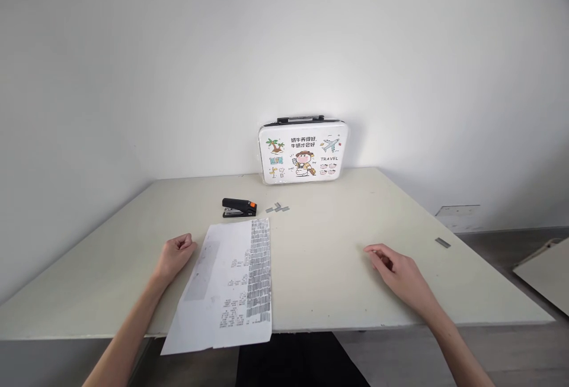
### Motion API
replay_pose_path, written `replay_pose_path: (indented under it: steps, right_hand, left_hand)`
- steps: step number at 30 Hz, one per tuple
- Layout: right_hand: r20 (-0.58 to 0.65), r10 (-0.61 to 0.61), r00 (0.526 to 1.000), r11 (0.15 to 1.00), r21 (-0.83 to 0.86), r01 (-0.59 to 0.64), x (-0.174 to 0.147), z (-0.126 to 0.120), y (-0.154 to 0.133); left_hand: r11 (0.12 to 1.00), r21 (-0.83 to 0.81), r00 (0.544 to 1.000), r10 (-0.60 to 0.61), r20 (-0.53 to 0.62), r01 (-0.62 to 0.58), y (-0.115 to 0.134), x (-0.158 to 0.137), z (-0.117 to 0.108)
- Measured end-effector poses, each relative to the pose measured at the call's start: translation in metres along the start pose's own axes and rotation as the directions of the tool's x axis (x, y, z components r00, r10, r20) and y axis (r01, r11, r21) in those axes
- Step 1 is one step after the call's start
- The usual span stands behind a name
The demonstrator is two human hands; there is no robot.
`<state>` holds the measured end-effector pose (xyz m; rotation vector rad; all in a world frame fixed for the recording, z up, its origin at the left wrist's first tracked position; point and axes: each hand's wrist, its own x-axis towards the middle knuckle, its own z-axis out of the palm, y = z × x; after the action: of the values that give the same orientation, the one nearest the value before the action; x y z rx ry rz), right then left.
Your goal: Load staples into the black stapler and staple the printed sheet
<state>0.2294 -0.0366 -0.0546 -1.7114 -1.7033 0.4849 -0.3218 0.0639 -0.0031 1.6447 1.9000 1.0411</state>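
Note:
My left hand (175, 256) rests on the table as a fist, with nothing seen in it. Just right of it lies a sheet of printed paper (231, 268), its near edge hanging over the table's front edge. My right hand (398, 271) lies on the right part of the table with fingers curled in and thumb close to the forefinger, holding nothing that I can see. Beyond the paper is a black stapler (239, 208) with an orange patch. Several small strips of staples (278, 208) are beside it, and another strip of staples (443, 243) lies near the right edge.
A white case (304, 153) with cartoon prints and a black handle stands at the back of the pale table (324, 268), against the wall (186, 67). A wall plate (460, 210) shows at the right. Another pale surface (546, 271) stands beyond the table's right edge.

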Motion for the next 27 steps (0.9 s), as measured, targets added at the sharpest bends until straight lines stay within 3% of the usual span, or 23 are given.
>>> replay_pose_path:
  steps: [27]
  right_hand:
    - [-0.001, -0.023, 1.000, 1.000, 0.003, 0.023, -0.0007, -0.0020, -0.0024]
  left_hand:
    - [0.999, 0.030, 0.999, 0.031, -0.007, -0.031, -0.0001, 0.0005, 0.0009]
